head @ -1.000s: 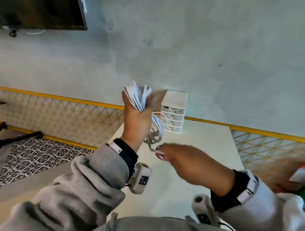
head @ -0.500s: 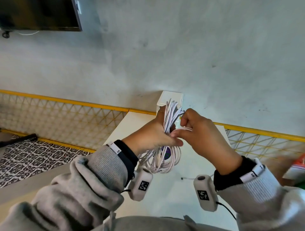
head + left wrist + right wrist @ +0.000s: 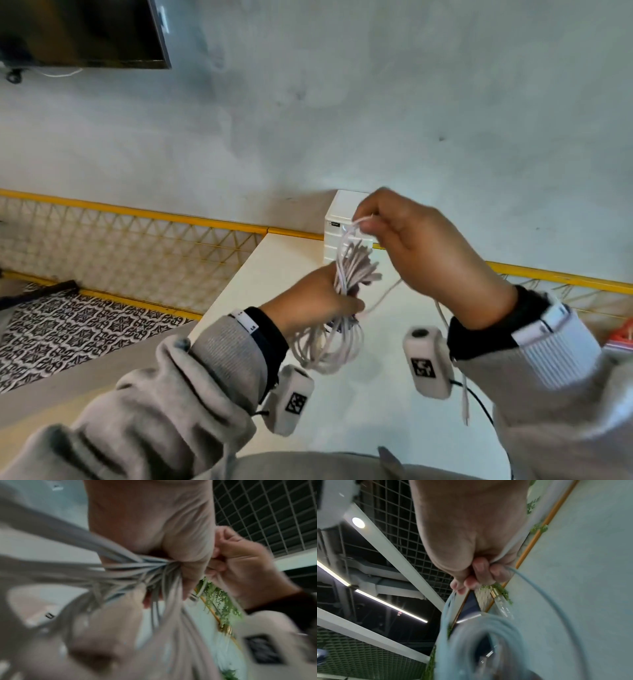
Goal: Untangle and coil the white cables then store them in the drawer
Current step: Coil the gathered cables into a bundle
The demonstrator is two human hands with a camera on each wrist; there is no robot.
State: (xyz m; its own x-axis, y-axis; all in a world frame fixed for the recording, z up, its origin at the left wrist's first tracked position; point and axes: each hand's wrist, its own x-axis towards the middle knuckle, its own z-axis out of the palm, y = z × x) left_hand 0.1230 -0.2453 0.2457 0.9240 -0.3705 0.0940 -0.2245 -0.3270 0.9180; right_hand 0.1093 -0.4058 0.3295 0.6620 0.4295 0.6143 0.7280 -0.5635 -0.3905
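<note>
A bundle of white cables [image 3: 349, 274] is held up over the white table [image 3: 239, 284]. My left hand [image 3: 318, 305] grips the bundle at its middle, loops hanging below [image 3: 329, 349] and fanning out above. In the left wrist view the strands [image 3: 137, 566] bunch in my left hand's [image 3: 171, 555] fist. My right hand [image 3: 404, 240] is raised above the bundle and pinches a single strand [image 3: 356, 222]; its loose end [image 3: 464, 404] dangles under my right wrist. The right wrist view shows my right hand [image 3: 479, 572] with that strand [image 3: 530, 582] pinched. The white drawer unit [image 3: 339, 222] stands behind, mostly hidden.
The table's left edge drops to a patterned floor [image 3: 68, 329]. A yellow-railed lattice fence [image 3: 137, 240] runs behind the table against the grey wall. A dark screen [image 3: 82, 31] hangs top left. Something red [image 3: 621, 339] lies at the far right.
My left hand has come down from its raised position with the bundle. My right hand has come up from below, taken one strand and lifted it above the bundle.
</note>
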